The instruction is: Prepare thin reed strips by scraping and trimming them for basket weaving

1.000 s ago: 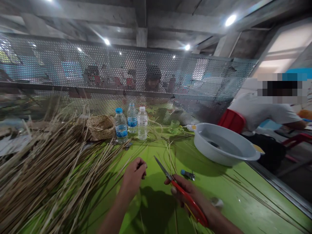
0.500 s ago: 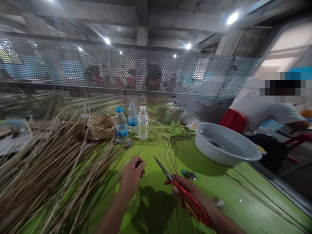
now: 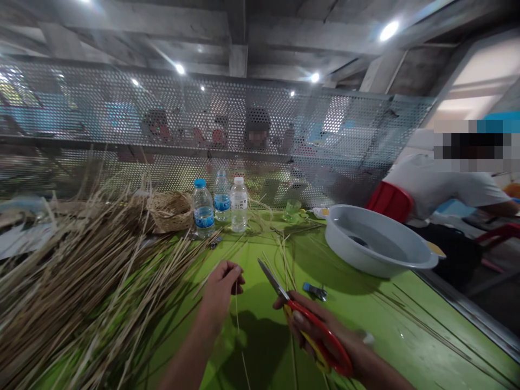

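Note:
My left hand (image 3: pixel 224 281) is closed above the green table, thumb against the fingers. From its pinch a thin pale plant strip (image 3: pixel 239 336) hangs down toward the near edge. In my right hand (image 3: pixel 306 319) is a pair of scissors (image 3: pixel 325 336) with red and yellow handles, its blades closed together and pointing up and left toward my left hand, apart from it. Several loose strips (image 3: pixel 283 252) lie beyond the blades. A small metal clip with a blue end (image 3: pixel 314 291) rests just right of the scissors.
A big heap of dry strips (image 3: pixel 81 281) covers the left side. Behind it sit a woven basket (image 3: pixel 169 211) and three plastic bottles (image 3: pixel 203 214). A grey basin (image 3: pixel 365 260) of water stands right, near the table edge. Beyond it a person in white (image 3: pixel 430 184) leans over.
The strip below my left hand now shows more clearly, and the fingers have shifted slightly. The scissors' handles have turned a little, showing more yellow.

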The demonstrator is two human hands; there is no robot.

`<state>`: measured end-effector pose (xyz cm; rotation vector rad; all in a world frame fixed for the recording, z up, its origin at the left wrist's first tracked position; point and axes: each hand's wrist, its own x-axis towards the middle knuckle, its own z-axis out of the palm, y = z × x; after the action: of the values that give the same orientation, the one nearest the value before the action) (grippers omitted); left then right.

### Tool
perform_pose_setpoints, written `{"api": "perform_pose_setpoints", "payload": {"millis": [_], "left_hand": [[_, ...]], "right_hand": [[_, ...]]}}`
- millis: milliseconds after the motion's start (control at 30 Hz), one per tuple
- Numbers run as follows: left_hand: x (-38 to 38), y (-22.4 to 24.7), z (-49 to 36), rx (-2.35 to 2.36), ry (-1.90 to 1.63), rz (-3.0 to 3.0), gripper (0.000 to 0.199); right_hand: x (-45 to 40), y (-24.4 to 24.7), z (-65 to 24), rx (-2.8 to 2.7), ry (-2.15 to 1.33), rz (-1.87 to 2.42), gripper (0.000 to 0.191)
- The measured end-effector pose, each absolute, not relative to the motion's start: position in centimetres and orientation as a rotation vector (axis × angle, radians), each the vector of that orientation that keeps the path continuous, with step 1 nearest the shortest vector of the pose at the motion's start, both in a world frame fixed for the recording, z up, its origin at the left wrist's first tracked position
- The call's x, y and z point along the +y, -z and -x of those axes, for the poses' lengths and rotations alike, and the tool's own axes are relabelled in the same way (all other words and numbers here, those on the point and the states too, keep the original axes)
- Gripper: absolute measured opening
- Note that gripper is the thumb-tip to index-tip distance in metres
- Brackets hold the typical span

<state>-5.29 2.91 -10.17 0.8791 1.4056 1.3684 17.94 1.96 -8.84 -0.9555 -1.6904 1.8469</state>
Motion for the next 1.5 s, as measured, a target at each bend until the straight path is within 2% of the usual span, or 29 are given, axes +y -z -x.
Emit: {"api": "perform_pose_setpoints", "payload": {"millis": [300,500,800,967,1133,1267,1367,1500], "left_hand": [[2.2,11.0,2.7,1.034,-1.299,-0.736,0.02],[1.8,10.6,2.4,0.803,-1.304,-0.568,0.025],[1.8,10.3,1.9,0.81,-1.316,-0.467,0.026],[1.5,10.0,1.7,0.842,-1.303,-0.429,0.016],[2.0,9.9,2.9,0.873,-1.415,-0.508,0.01],[3.0,8.9,6.0,0.85,-1.643,-0.436,0.005],[3.6,8.0,8.5,0.845,-1.782,-0.379,0.004],[3.8,7.1,10.4,0.848,-1.89,-0.277,0.015]], "right_hand": [[1.1,10.4,-17.7,-1.608,-2.002,0.745,0.058],[1.1,9.7,-17.1,-1.506,-2.294,0.824,0.073],[1.3,11.8,-17.6,-1.353,-2.394,0.622,0.073],[1.2,12.5,-17.6,-1.358,-2.405,0.639,0.07],[1.1,10.4,-18.7,-1.563,-2.348,0.606,0.066],[1.9,7.5,-19.7,-1.888,-2.275,0.726,0.057],[2.7,5.8,-20.8,-2.079,-2.252,0.701,0.068],[3.1,5.3,-23.8,-1.935,-2.14,0.786,0.081]]}}
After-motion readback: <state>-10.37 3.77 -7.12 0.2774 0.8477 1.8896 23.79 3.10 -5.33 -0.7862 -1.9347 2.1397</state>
